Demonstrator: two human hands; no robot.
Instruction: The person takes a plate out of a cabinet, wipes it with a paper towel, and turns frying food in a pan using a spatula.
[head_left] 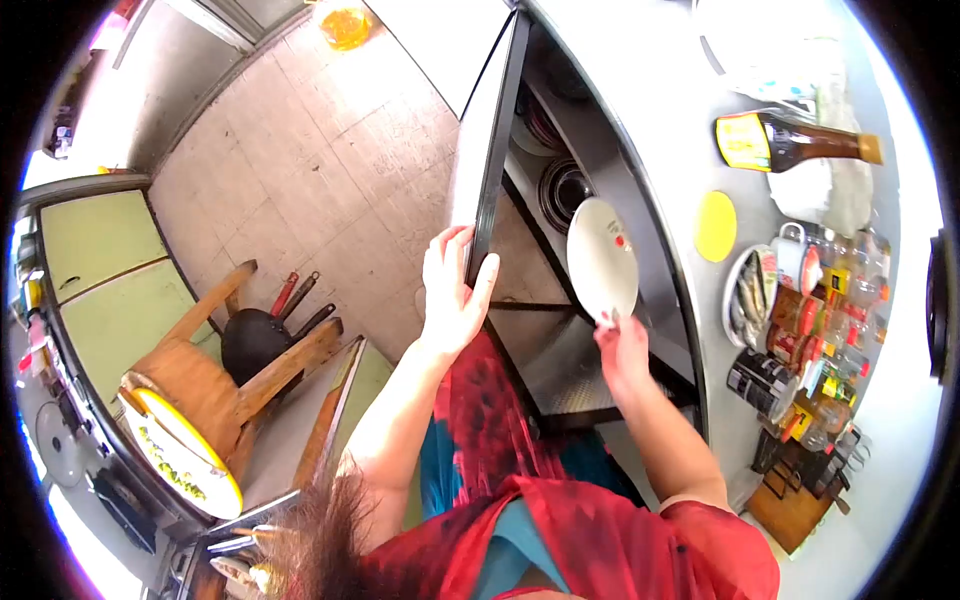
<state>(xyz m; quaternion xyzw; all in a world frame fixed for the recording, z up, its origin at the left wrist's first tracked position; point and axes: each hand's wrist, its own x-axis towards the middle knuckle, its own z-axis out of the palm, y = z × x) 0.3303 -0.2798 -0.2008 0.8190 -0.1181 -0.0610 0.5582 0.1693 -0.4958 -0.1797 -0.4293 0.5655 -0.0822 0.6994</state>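
Observation:
My left hand (455,290) grips the edge of a cabinet door (492,160), thumb on one side and fingers on the other. The door stands swung out from the counter. In my right hand (624,350) is a white plate (602,255) with a small red pattern, pinched at its near rim. The plate is tilted in the cabinet opening. Behind it, round metal dishes (564,190) sit on a shelf inside. Lower down in the cabinet lies a shiny perforated metal surface (565,385).
On the counter (660,110) to the right are a dark sauce bottle (800,143), a yellow disc (716,226), a dish of fish (750,297) and several jars. To the left stands a wooden stool (190,370) with a yellow-rimmed plate (185,455), beside black pans (255,345).

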